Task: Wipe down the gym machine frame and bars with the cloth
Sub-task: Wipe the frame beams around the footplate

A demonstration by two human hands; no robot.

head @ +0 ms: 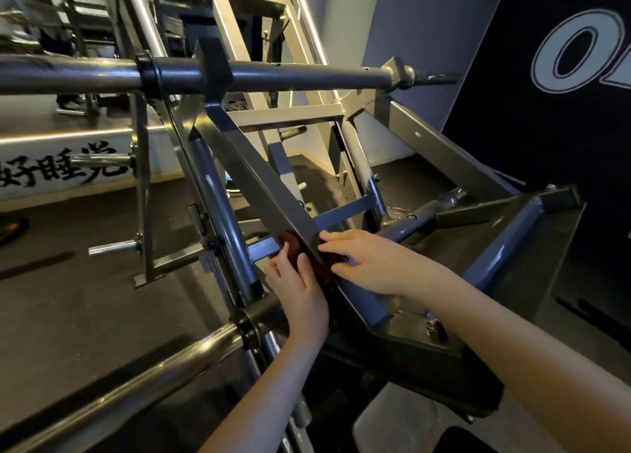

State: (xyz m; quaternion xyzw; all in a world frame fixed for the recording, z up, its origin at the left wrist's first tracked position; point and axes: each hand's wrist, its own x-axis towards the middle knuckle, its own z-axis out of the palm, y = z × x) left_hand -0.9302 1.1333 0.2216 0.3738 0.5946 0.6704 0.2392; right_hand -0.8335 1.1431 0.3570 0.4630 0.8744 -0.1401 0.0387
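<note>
**Dark cloth pressed to the slanted beam**

Dark reddish cloth (309,261) lies against the lower end of the slanted grey beam (252,176), with the left hand (300,294) gripping it from the beam's left side and the right hand (367,263) curled over it from the right. Above the beam runs a horizontal round bar (290,73); left of it, a white banner (61,172) with black characters

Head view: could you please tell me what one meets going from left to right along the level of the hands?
Short chrome peg → upright frame post → left hand → dark cloth on the diagonal beam → right hand → blue angled strut.
</note>
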